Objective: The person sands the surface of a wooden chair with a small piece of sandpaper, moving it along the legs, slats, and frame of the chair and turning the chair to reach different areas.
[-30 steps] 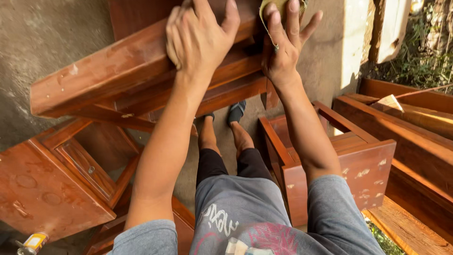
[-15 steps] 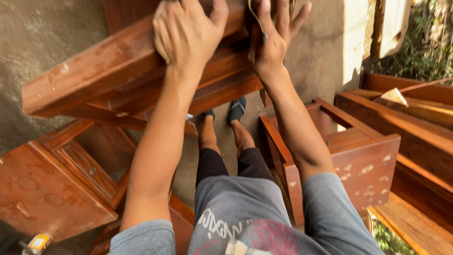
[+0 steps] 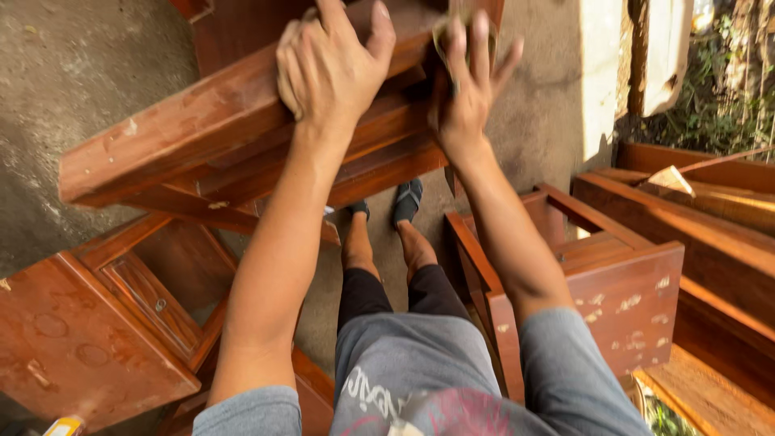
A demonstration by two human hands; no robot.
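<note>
Reddish-brown wood fills my view: a long wooden beam [image 3: 202, 137] belonging to a tipped-over furniture frame lies slanted under both hands. I see the left hand [image 3: 331, 69] laid flat on the upper face of that beam, its fingers [image 3: 295, 64] pressed close together and curled over the far edge, thumb set apart toward the right hand. I see the right hand [image 3: 468, 89] just beside it, fingers [image 3: 480, 40] spread wide, pressing a worn scrap of sandpaper [image 3: 444, 28] against the wood; the scrap shows only at the fingertips. Below the fingers, between the 2 forearms, 2 feet in dark sandals [image 3: 408, 198] rest on the concrete floor [image 3: 73, 89]. Left of the left fingers lies a carved cabinet panel [image 3: 89, 331]; right of the right fingers stands a small wooden crate [image 3: 613, 299] with pale filler spots
</note>
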